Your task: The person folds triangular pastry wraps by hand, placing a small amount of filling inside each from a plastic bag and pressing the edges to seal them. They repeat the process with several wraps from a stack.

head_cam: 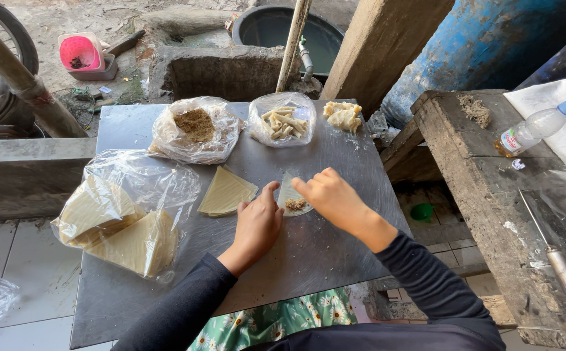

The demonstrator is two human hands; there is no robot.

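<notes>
Both hands work one thin pale wrapper (289,195) at the middle of the grey metal table (335,260), brown crumbly filling on it. The left hand (257,224) pins its edge with fingers loosely spread; the right hand (329,195) pinches its top corner. Just beside lies a wrapper stack (226,192); behind are a filling bag (195,130) and a bag of rolls (283,120)
</notes>
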